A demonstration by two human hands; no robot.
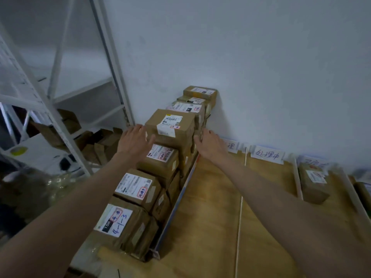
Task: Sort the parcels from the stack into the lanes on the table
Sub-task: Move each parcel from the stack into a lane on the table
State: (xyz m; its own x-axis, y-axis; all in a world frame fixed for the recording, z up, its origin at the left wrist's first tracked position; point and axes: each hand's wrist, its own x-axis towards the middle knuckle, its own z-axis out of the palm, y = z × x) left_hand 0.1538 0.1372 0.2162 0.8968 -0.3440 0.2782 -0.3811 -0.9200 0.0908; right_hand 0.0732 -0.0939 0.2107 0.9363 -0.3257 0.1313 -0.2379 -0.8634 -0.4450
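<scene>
A plain pale blue-white wall (251,57) stood behind everything in dim, cool light. At the left rose a white metal shelving rack (60,93), with flattened brown cardboard boxes (100,143) piled beneath it.

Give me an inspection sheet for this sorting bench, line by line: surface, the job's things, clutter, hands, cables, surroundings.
Surface: wooden table split into lanes by thin white dividers, with handwritten lane signs along the wall.
Job's things: row of stacked brown parcels along the table's left edge; one parcel already lies in a right-hand lane.
Clutter: open cardboard boxes and crumpled clear plastic on the floor to the left.
Hands: left hand and right hand, fingers straight, at either side of the tall parcel; contact cannot be told.
Cables: nothing seen.
Surroundings: white metal shelving at left, plain white wall behind.
</scene>
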